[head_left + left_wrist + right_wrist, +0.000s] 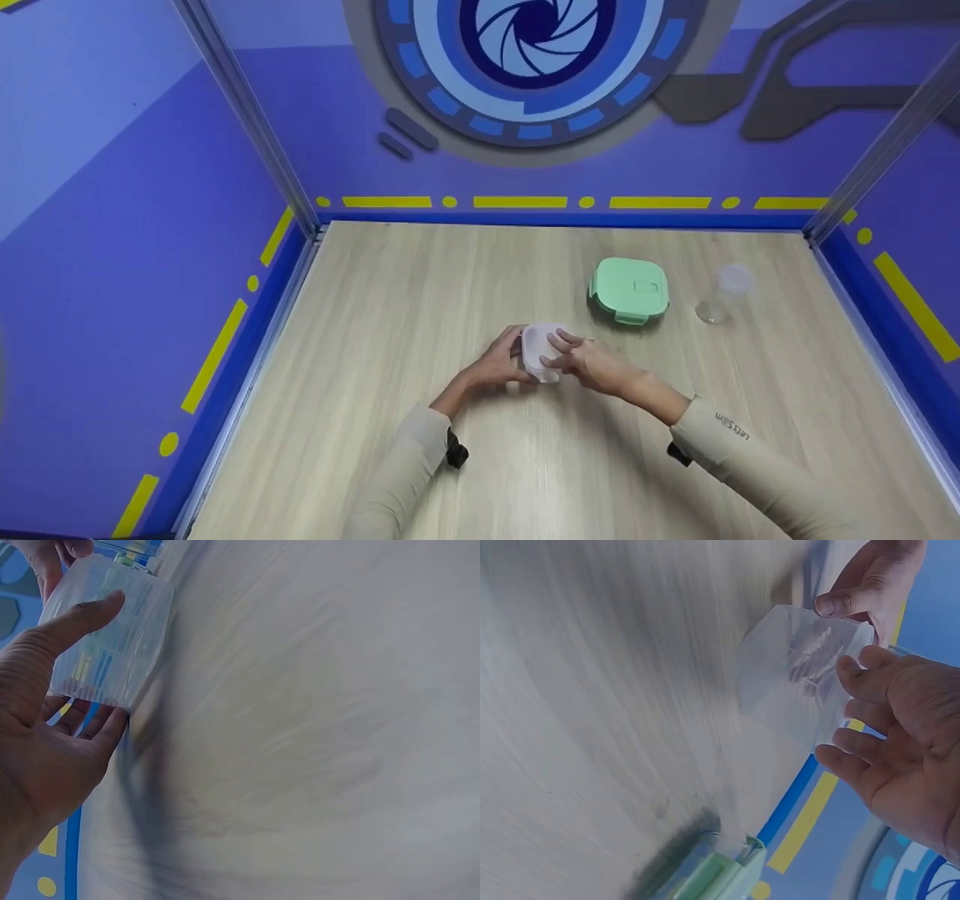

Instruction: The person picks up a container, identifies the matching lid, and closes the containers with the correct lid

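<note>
My left hand (495, 361) grips a small see-through plastic container (142, 630) from its left side. In the left wrist view the thumb lies across one wall and the fingers are round the opposite side. A pale, translucent lid (538, 346) covers the container's top. From the right, my right hand (596, 365) rests its fingertips on that lid. The right wrist view shows the right hand's fingers (851, 746) fairly loose along the lid's edge, not wrapped round the container. The container stands close over the wooden table.
Behind and right of the hands sits a box with a green clip lid (630, 286). Farther right stands a clear jar with a whitish lid (735, 279). Blue-purple panels (525, 180) border the wooden table (420, 285) at the back and both sides.
</note>
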The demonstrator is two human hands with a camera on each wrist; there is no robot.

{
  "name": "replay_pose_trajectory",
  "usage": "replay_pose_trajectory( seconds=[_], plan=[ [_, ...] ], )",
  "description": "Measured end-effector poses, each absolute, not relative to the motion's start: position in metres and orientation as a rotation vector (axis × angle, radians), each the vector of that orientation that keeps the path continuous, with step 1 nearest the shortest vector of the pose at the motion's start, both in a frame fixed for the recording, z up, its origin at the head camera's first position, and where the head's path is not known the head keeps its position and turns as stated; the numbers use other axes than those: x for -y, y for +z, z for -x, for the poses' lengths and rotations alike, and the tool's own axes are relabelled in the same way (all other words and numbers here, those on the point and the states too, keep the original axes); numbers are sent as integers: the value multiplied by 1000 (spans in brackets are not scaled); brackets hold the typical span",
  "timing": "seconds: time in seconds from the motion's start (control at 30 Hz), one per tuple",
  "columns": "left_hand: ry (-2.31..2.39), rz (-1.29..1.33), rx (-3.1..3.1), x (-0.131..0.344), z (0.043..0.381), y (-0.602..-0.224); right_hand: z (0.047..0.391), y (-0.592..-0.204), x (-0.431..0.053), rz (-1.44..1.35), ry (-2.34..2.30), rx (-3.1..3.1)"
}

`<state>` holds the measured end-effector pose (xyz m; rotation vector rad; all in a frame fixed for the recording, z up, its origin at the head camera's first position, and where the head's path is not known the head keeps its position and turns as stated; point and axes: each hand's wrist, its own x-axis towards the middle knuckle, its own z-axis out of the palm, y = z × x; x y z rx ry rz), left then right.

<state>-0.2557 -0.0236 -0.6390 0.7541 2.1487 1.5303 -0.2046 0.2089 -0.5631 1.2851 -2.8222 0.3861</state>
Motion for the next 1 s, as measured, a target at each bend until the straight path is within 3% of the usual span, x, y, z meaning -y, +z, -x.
replay_pose_trajectory(
  seconds=[0.5,1.0],
  plan=[
    [1535,-702,-2128,35,250,-630,215,-573,-226,-1414,668,2537],
    [1577,-729,-2128,28,243,-626,209,-580,-231,-1227,724,2718]
  ],
)
